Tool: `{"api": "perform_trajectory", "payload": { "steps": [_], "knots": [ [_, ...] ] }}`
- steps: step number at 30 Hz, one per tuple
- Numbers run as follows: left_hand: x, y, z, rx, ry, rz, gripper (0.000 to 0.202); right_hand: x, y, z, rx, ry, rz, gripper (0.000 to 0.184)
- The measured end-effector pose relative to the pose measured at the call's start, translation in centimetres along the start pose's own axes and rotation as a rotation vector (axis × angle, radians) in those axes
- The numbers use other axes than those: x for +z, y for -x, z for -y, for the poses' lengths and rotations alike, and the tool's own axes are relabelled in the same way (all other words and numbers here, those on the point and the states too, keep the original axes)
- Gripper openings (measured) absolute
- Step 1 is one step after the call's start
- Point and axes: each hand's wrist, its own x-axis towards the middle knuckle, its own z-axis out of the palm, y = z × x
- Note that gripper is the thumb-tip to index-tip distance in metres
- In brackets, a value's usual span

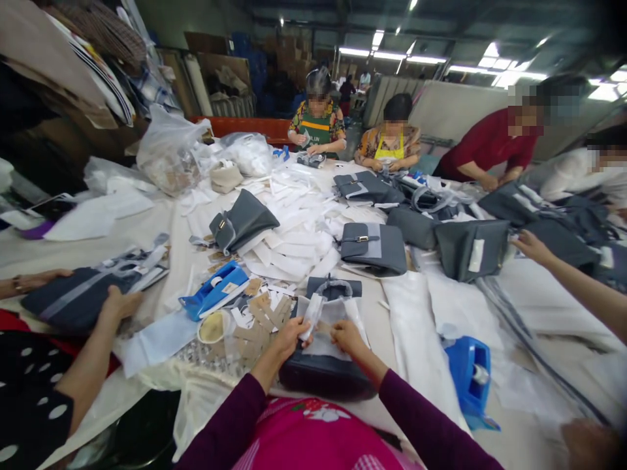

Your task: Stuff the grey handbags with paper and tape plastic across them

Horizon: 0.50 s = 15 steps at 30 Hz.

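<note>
A dark grey handbag point(326, 377) lies on the table right in front of me, its flap side away and its handle point(333, 286) covered in clear wrap. My left hand point(292, 334) is closed on a white paper wrap point(312, 310) at the left foot of the handle. Over the upper part of the bag, my right hand point(349, 338) pinches with bent fingers; what sits between them is too small to make out. A pale translucent sheet point(329, 326) is spread across the bag between both hands.
Cardboard strips point(259, 323), a small tub point(212, 326) and a blue bottle point(215, 290) lie to the left. Another blue bottle point(473, 375) is at right. More grey bags point(375, 248) and piled white paper point(294, 241) stand beyond. Co-workers surround the table; one handles a bag point(73, 297) at left.
</note>
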Motion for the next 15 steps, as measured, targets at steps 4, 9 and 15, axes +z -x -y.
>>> {"api": "perform_trajectory", "payload": {
  "steps": [4, 9, 15],
  "knots": [
    [0.1, 0.0, 0.5, 0.025, 0.022, -0.051, 0.041, 2.0, -0.9, 0.4, 0.078, -0.157, 0.105, 0.014],
    [0.1, -0.1, 1.0, 0.029, 0.042, -0.095, 0.048, 2.8, -2.7, 0.4, 0.171, -0.23, 0.217, 0.023],
    [-0.1, -0.1, 0.9, 0.015, 0.054, -0.033, 0.05, 2.2, -4.3, 0.1, 0.236, -0.182, 0.375, 0.03]
  ]
}}
